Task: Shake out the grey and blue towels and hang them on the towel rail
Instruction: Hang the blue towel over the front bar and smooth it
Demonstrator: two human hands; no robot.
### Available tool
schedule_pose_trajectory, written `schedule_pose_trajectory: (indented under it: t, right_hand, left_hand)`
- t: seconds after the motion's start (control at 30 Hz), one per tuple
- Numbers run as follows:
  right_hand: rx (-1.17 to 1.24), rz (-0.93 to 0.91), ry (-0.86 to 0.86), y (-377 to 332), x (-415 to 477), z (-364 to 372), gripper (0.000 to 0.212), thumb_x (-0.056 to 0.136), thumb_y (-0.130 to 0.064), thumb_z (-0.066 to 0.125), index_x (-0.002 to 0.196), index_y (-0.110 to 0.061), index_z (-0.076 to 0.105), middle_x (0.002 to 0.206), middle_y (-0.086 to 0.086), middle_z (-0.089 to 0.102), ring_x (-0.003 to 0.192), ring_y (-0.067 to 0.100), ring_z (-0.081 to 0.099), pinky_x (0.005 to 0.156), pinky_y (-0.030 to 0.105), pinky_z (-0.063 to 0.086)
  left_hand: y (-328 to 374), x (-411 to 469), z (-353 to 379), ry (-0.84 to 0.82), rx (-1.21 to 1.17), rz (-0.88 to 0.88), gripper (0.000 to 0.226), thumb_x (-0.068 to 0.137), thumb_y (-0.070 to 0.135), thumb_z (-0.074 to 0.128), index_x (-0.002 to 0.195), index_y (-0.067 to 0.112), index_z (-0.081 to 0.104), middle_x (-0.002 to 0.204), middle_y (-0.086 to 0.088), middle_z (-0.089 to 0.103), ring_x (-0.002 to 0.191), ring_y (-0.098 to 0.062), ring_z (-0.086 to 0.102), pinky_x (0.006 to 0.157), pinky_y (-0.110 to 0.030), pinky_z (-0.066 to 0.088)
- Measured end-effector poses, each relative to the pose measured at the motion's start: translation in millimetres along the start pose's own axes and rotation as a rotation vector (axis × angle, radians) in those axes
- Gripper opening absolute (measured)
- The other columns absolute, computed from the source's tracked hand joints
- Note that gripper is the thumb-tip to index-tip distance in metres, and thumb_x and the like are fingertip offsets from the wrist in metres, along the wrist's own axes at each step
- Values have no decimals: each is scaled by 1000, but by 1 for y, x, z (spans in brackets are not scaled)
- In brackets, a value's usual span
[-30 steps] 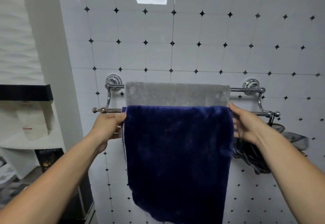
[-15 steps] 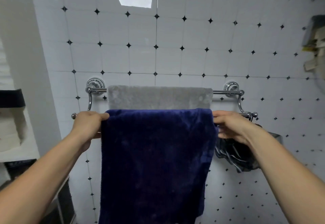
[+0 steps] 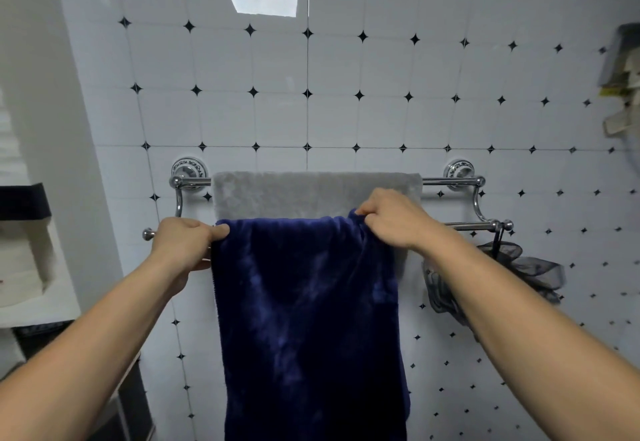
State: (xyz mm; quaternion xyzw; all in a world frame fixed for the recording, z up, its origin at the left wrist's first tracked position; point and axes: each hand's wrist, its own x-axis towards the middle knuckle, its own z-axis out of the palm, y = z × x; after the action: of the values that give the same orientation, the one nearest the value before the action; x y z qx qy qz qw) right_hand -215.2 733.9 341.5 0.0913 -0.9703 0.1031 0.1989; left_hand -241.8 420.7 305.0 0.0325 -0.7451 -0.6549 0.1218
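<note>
Fingers [image 3: 216, 231] of the left hand [image 3: 183, 244] pinch the blue towel [image 3: 308, 319] at its left top corner; the right hand [image 3: 391, 220] grips the bunched right corner. It hangs on the front bar of the towel rail [image 3: 464, 225], the grey towel [image 3: 311, 194] on the back bar.

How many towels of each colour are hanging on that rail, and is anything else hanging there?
Grey towel: 1, on the back bar
Blue towel: 1, on the front bar, both hands on its top edge
Dark mesh bath sponge: 1, hanging from the rail's right end
Total: 3
</note>
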Motion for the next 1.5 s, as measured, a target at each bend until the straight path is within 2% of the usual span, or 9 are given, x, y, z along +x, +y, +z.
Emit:
schedule_pose_trajectory:
  t: [0.13, 0.37, 0.47, 0.6, 0.73, 0.87, 1.0, 1.33, 1.5]
  right_hand:
    - [120, 44, -151, 14, 2, -17, 18, 86, -11, 61, 96, -18, 74, 79, -10, 66, 76, 10, 59, 71, 20, 39]
    - [-138, 46, -69, 10, 10, -26, 10, 83, -7, 54, 80, -6, 64, 84, 13, 69, 80, 30, 60, 68, 31, 46]
    - [149, 255, 74, 50, -8, -56, 12, 82, -10, 64, 71, -13, 62, 67, 3, 60, 69, 22, 52, 59, 25, 36]
    - [373, 463, 194, 73, -20, -46, 19, 82, -7, 59, 64, -13, 53, 67, 10, 59, 65, 24, 53, 58, 29, 35]
    - [965, 478, 62, 82, -51, -29, 11, 91, -4, 52, 85, -10, 60, 71, 2, 62, 66, 15, 57, 58, 27, 39]
    - [887, 527, -1, 89, -67, -9, 24, 92, 1, 53, 70, -8, 58, 58, 2, 66, 60, 19, 66, 61, 28, 55]
    - [1259, 453, 7, 83, -66, -3, 22, 95, -3, 47, 78, -8, 60, 76, 9, 68, 74, 23, 65, 70, 32, 58]
    - [1230, 636, 320, 69, -47, 4, 34, 94, 2, 45, 69, -21, 41, 53, 5, 46, 35, 9, 43, 36, 18, 41]
    - [1062, 647, 131, 63, -56, 17, 11, 90, -27, 65, 89, -16, 68, 72, -1, 71, 63, 15, 65, 68, 32, 54]
  left_hand:
    - [2, 2, 0, -11, 11, 8, 24, 81, 7, 73, 90, -15, 66, 76, -18, 67, 63, -29, 62, 61, -34, 55]
    - [6, 11, -9, 133, -24, -12, 16, 77, 2, 74, 83, -11, 66, 74, -17, 66, 59, -25, 60, 52, -28, 56]
    - [13, 15, -30, 181, -94, -24, 7, 77, -2, 72, 76, -3, 65, 51, -7, 65, 41, -18, 59, 38, -19, 50]
    - [12, 2, -22, 119, -53, -17, 10, 74, 1, 74, 81, -3, 68, 52, -6, 65, 55, -25, 56, 70, -34, 56]
    - [-16, -10, -22, 45, -65, -44, 10, 74, 2, 76, 72, 5, 67, 42, 7, 61, 55, -19, 53, 63, -27, 48]
    - [-32, -9, -26, -4, -130, -92, 8, 73, 3, 77, 77, 1, 70, 63, -3, 72, 68, -20, 61, 82, -32, 50]
    - [-24, -6, -26, -29, -256, -45, 5, 76, 4, 73, 81, 5, 72, 82, -8, 75, 66, -15, 69, 84, -32, 50]
    - [-22, 1, -30, -59, -224, -64, 7, 76, 7, 75, 80, 11, 70, 80, -7, 70, 70, -20, 63, 78, -34, 52]
    - [-28, -3, -20, -235, -196, -161, 8, 82, 10, 70, 86, 16, 69, 82, 0, 72, 70, -13, 65, 69, -29, 50]
